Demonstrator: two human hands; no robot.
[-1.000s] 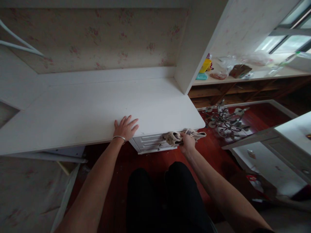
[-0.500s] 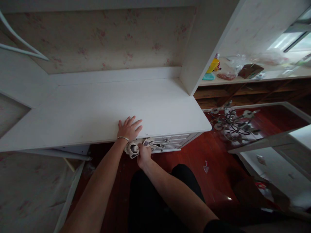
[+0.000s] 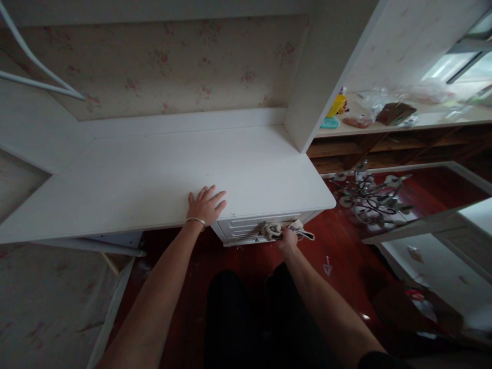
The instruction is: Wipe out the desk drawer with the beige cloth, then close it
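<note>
Head cam view, so we're looking down at our own arms. Our left hand (image 3: 205, 205) is flat on the front edge of the white wooden desk top (image 3: 154, 174), fingers spread, not gripping anything, thin silver bangle (image 3: 195, 221) on the wrist. Our right hand (image 3: 287, 237) is clenched around a crumpled beige rag (image 3: 277, 229), pressed against the white drawer front (image 3: 249, 228) just under the desk's lip, right of centre. Below that is dark red wooden floor (image 3: 338, 241). Off to the right there's a tangled metal chandelier (image 3: 367, 192) lying on the floor, and a cluttered wooden shelf (image 3: 384, 120) above it.
</note>
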